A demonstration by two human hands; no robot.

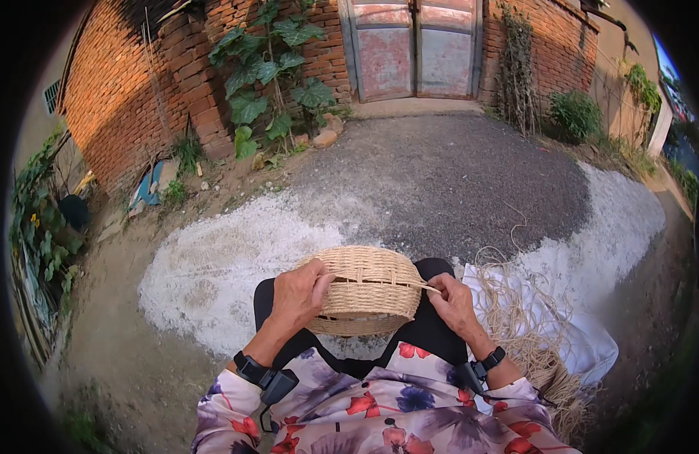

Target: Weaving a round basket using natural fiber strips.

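A pale woven basket [376,300] lies on its side across my lap, between my knees, with a dark gap running along its weave. At its left end my left hand [300,291] is closed on the basket's wall, thumb toward the gap. Just off the right end, my right hand [451,303] pinches a strand of cord [428,287] that runs out of the weave. Where the fingertips of my left hand go behind the basket is hidden.
To my right a tangled heap of loose cord [527,325] lies over a white cloth sack [591,348] on the ground. Ahead, a paved patch [455,174] leads to a worn double door [414,53]. A leafy vine [266,72] climbs the brick wall [130,91] at left.
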